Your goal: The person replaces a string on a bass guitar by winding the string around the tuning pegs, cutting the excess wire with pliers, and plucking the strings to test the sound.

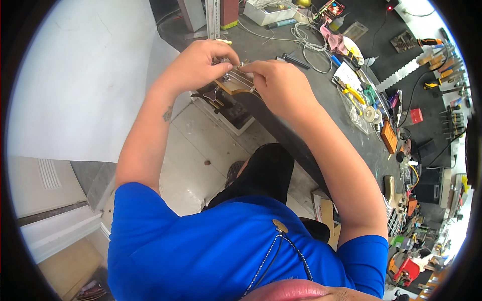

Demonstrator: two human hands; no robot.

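A wooden guitar headstock [232, 89] lies at the bench's near edge, with strings running over it toward the right. Large metal tuning keys [215, 96] stick out below its edge. My left hand [201, 64] is over its left end, fingers bent and thumb tip close to a shiny tuning post [226, 77]. From the right, my right hand [282, 86] reaches in with thumb and forefinger pinched beside a small brass-coloured metal part [243, 64]. Both hands are closed at the fingertips. What exactly each one grips is too small to make out.
The dark bench [261, 42] holds a coiled grey cable [306, 42], yellow-handled pliers [355, 94], a wire spool [371, 115] and a white tray [270, 12]. A steel ruler [213, 20] stands upright at the back. Tools hang along the right wall. White sheeting [80, 75] covers the left.
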